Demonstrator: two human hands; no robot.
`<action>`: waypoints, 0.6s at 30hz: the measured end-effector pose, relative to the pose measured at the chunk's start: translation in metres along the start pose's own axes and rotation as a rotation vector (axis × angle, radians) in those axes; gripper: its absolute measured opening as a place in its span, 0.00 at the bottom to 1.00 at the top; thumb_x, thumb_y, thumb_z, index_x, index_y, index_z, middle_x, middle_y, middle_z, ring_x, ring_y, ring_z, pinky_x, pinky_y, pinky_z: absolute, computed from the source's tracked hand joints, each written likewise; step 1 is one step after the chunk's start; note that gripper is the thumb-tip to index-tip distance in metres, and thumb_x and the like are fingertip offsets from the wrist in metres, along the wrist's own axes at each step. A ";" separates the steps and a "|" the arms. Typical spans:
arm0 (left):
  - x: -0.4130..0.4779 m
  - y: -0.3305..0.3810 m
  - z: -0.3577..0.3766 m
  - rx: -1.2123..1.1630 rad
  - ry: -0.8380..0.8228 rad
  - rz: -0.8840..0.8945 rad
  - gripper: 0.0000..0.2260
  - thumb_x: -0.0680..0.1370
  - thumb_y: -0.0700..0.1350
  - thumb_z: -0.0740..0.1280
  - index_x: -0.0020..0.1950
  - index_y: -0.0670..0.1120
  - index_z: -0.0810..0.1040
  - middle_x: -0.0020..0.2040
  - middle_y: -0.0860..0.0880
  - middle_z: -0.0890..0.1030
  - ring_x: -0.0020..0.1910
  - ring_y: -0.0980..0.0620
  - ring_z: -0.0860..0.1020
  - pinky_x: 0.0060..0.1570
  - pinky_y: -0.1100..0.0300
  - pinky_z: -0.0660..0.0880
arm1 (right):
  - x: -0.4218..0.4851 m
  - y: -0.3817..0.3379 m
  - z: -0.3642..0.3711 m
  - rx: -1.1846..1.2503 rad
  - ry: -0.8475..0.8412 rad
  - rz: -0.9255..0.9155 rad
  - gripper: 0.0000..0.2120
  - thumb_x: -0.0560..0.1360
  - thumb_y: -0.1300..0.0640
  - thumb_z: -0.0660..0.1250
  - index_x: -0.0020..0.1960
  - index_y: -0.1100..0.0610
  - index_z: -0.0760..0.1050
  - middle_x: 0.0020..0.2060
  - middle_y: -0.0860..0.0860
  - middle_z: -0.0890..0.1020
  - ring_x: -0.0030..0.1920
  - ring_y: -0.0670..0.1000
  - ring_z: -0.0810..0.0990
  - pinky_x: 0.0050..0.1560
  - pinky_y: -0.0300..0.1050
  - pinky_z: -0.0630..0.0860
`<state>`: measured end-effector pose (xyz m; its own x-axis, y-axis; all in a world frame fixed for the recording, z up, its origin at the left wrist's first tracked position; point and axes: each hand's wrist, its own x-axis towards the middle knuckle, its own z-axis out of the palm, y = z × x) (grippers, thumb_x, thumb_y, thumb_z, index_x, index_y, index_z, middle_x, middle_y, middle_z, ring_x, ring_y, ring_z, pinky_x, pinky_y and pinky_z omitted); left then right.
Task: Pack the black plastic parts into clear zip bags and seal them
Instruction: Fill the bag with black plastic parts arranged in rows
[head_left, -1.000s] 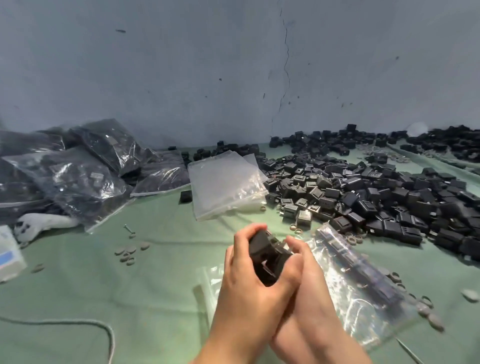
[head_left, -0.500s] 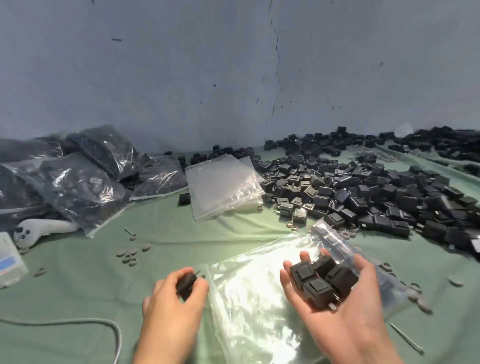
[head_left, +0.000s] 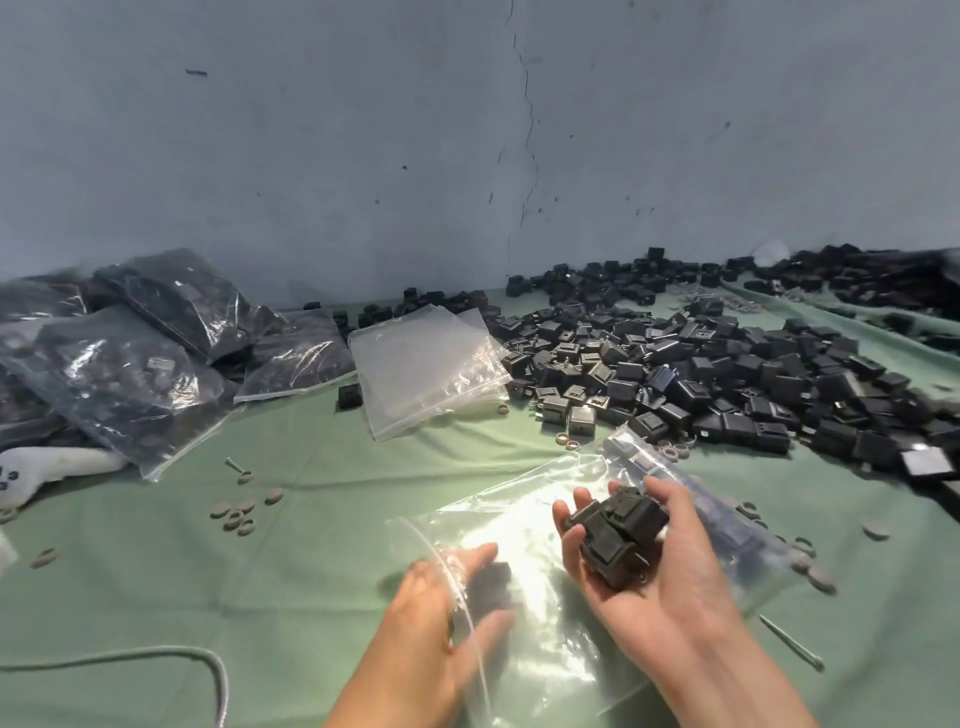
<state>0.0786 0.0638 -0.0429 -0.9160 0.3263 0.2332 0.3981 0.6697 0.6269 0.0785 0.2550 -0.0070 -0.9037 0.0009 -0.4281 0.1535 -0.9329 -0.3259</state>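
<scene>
Head view, far edge: the grey wall (head_left: 467, 156) met the green cloth (head_left: 322, 566) behind all the goods.
Right margin: the loose pile of black parts (head_left: 727, 374) crowded the cloth, and its near edge lay just beside the far corner of the clear zip bag (head_left: 524, 519).
Left margin: filled bags (head_left: 130, 374) were heaped against the wall, with a white controller (head_left: 52, 465) at their near edge.
Centre back: a stack of empty zip bags (head_left: 426, 364) lay between the two heaps, touching the pile on its right side.
Open room: bare cloth lay left of the clear zip bag, bounded by grey washers (head_left: 239, 514) beyond and a grey cable (head_left: 156, 654) nearer.
Clear zip bag: it lay flat on the cloth, mouth to the left; a few parts showed through its far right end.
Left hand (head_left: 441, 597): its fingers were at the bag's mouth and blurred. A dark part (head_left: 496, 574) sat by the fingertips, but whether it was held could not be told.
Right hand (head_left: 660, 582): palm up above the bag, fingers and thumb curled round a handful of black parts (head_left: 618, 530).
</scene>
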 end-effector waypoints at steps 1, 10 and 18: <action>0.000 -0.001 0.004 0.028 -0.033 0.020 0.25 0.78 0.53 0.69 0.69 0.64 0.60 0.66 0.66 0.69 0.67 0.71 0.65 0.68 0.75 0.58 | 0.002 0.001 0.001 -0.004 -0.014 0.017 0.15 0.71 0.50 0.73 0.53 0.58 0.79 0.51 0.61 0.84 0.46 0.62 0.84 0.30 0.45 0.79; -0.002 -0.011 -0.007 0.229 -0.063 0.081 0.19 0.79 0.64 0.59 0.66 0.68 0.57 0.57 0.75 0.59 0.59 0.73 0.59 0.60 0.80 0.51 | 0.019 -0.004 -0.001 -0.039 -0.008 -0.010 0.12 0.71 0.49 0.70 0.50 0.56 0.78 0.48 0.57 0.84 0.44 0.59 0.84 0.26 0.41 0.75; 0.009 -0.001 0.000 0.162 0.105 -0.072 0.20 0.75 0.67 0.49 0.50 0.59 0.76 0.47 0.64 0.72 0.54 0.66 0.66 0.53 0.69 0.62 | 0.031 -0.004 -0.001 -0.045 0.002 -0.008 0.11 0.73 0.49 0.68 0.51 0.55 0.77 0.47 0.56 0.84 0.44 0.58 0.84 0.27 0.40 0.75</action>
<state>0.0699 0.0664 -0.0415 -0.9392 0.2081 0.2730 0.3259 0.7900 0.5193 0.0498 0.2589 -0.0197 -0.9041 0.0093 -0.4272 0.1639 -0.9157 -0.3670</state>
